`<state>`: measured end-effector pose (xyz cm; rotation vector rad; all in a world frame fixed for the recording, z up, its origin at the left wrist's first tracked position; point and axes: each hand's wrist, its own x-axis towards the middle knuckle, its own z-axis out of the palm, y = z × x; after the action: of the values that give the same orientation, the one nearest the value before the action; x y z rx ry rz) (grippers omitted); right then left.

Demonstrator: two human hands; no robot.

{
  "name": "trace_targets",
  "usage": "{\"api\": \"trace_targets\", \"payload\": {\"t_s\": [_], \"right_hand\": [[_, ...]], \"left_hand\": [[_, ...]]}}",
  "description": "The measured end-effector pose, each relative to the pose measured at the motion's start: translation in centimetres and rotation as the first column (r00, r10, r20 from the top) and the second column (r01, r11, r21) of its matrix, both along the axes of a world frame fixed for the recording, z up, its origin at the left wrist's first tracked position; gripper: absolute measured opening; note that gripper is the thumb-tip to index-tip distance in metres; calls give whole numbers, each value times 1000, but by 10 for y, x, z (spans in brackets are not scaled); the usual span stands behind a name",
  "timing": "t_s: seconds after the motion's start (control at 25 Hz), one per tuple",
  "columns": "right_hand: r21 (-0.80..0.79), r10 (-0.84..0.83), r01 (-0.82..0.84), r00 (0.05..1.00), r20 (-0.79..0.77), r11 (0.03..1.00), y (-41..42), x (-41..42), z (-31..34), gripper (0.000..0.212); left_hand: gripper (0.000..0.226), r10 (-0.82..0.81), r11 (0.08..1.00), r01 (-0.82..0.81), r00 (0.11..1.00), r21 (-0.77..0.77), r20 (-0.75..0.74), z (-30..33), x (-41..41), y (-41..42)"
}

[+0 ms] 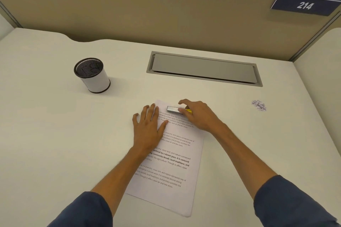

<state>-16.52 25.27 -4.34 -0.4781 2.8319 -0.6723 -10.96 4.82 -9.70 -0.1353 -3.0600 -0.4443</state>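
Observation:
A stack of printed paper sheets (171, 167) lies on the white desk, slightly turned. My left hand (149, 129) presses flat on the stack's upper left part, fingers spread and straight. My right hand (198, 114) grips a small stapler (173, 109) with a silver metal top and a yellow body. The stapler sits over the top edge of the sheets. Thumb and fingers curl around its rear half, hiding most of the yellow part.
A white pen cup (94, 75) with a black mesh rim stands at the left. A grey cable hatch (203, 68) is set into the desk behind the paper. A small pile of staples (258, 105) lies at the right. Beige partition walls enclose the desk.

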Motion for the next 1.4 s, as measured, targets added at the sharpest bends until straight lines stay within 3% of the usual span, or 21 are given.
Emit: {"api": "trace_targets", "payload": {"t_s": [0.4,0.68,1.2,1.4], "right_hand": [[-42,-7,10,997,73,999,-9,-4,-3,37],[118,-12,38,978,-207,992,-14,-7,-8,31],[167,85,-26,931,-355,986,-20,-11,-20,29],[201,170,-96,904,-393,975,-18,-15,-25,27]], "left_hand": [[78,-58,997,56,998,59,36,-2,-2,1],[77,-99,994,96,994,54,51,-3,-4,2],[75,-170,976,170,985,134,-18,-5,-11,-4],[60,-116,961,144,985,237,-125,-8,-28,-12]]}}
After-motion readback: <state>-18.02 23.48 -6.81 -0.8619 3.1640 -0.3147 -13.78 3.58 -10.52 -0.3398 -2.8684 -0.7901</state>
